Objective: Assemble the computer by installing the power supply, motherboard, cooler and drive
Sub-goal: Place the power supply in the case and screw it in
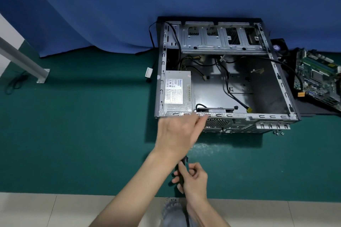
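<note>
Already the power supply (178,92) sits inside the case (208,93) at its 8 o'clock corner. It is probably dense and rigid, best handled by its flat sides with the cables left slack. The motherboard (317,77) leans outside the case at 3 o'clock; it looks light, stiff and fragile, so hold it by its edges. The left hand (175,134), fingers stretched and blurred, reaches the case's near rim. The right hand (193,177) grips a screwdriver (181,169).
</note>
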The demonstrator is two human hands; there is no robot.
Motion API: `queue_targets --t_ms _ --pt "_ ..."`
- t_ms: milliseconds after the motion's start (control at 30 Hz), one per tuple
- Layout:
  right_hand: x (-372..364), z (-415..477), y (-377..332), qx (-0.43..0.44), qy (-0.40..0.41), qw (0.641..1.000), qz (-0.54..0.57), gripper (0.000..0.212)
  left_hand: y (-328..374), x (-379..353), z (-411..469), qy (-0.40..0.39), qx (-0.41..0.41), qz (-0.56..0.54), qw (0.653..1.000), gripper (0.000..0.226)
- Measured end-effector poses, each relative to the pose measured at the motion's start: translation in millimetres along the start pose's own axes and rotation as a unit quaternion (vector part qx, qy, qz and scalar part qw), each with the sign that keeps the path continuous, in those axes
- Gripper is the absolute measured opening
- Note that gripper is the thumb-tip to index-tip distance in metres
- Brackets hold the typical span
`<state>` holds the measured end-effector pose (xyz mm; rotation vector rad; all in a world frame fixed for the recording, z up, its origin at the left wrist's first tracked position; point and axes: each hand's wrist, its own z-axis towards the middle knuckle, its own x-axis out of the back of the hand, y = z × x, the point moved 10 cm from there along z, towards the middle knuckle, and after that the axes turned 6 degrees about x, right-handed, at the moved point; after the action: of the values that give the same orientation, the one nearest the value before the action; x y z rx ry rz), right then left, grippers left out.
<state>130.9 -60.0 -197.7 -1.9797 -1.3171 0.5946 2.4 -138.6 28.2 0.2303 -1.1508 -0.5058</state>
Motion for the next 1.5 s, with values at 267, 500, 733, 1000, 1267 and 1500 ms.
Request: queue_targets --t_ms 267,500,733,1000,1267,1500 --pt "15 10 -23 0.099 0.052 0.99 -0.081 0.024 -55 -52 73 -0.157 0.041 0.124 0.979 0.05" --pt "2 8 2 -0.084 -0.029 0.988 0.129 0.029 -61 -72 69 -0.148 0.027 0.195 0.969 0.05" --pt "9 15 4 -0.04 0.004 0.989 0.143 0.018 -60 -70 68 -0.154 0.032 0.199 0.967 0.049" --pt "19 16 -20 0.053 0.043 0.998 -0.015 0.028 -60 -69 69 -0.144 0.034 0.198 0.969 0.049" --pt "0 8 12 -0.132 -0.009 0.962 0.24 0.02 -59 -70 68 -0.135 0.03 0.204 0.969 0.048" --pt "16 14 -38 0.143 0.069 0.971 -0.177 0.024 -59 -68 69 -0.134 0.033 0.199 0.97 0.048"
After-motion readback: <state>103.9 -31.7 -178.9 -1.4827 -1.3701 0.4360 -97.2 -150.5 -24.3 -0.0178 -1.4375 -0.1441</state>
